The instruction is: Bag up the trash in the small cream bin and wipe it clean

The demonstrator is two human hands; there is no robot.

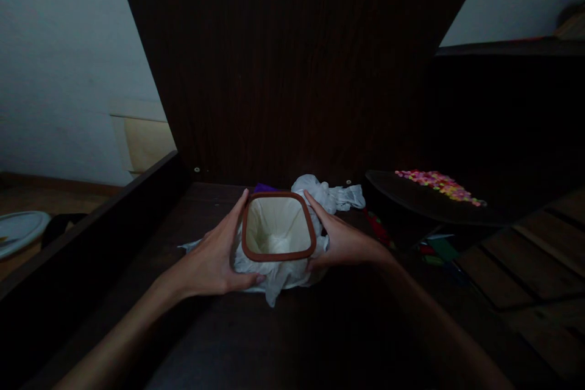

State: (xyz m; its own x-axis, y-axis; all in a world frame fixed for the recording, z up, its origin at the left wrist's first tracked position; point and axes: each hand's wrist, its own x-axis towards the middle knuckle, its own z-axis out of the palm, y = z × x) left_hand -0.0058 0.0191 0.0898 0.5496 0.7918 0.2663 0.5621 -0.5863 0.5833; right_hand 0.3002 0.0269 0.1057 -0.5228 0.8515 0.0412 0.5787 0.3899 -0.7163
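Between my two hands stands a small square trash bin (280, 258) with a brown rim, seen from above. A white plastic bag lines its inside, and the crumpled bag (274, 283) hangs out below the rim. My left hand (223, 250) grips the bin's left side, thumb at the front and fingers toward the back. On the right side my right hand (336, 234) holds it the same way. Just behind the bin, near my right fingertips, lies a knotted white plastic bag (315, 189). The bin's lower part is hidden by the bag and hands.
A dark wooden panel (292, 73) rises behind, and a low dark side board (114, 219) runs along the left. At right, a dark curved piece (402, 201) carries a colourful beaded strip (439, 186). A purple item (264, 187) lies behind the bin.
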